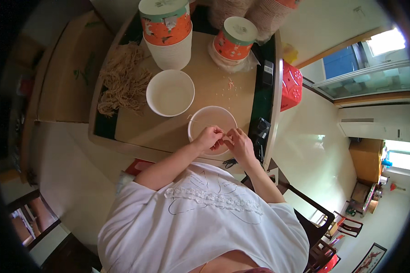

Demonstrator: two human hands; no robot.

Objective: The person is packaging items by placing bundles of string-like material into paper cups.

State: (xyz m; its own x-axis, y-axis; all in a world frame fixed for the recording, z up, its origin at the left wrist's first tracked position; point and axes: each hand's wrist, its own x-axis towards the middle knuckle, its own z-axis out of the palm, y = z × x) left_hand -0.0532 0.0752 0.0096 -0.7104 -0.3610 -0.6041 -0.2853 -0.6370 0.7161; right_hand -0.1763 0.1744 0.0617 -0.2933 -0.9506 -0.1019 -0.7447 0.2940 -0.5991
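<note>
Over a white paper tub (200, 113) near the table's front edge, my left hand (209, 138) and my right hand (239, 144) meet fingertip to fingertip. Both are closed in a pinch on a thin tan string (199, 121). One end of it sticks out past the tub's left rim; the part between my fingers is mostly hidden. A second white paper tub (170, 93) stands upright just behind and to the left, its inside showing plain white. A tangled bundle of tan strings (123, 84) lies at the table's left side.
At the back left rises a tall stack of white and orange paper tubs (168, 50). A shorter orange tub (234, 43) sits upside down in clear plastic at the back right. Small pink crumbs (231, 84) dot the cardboard (209, 88). Black devices (262, 129) line the right edge; a red stool (291, 86) stands beyond.
</note>
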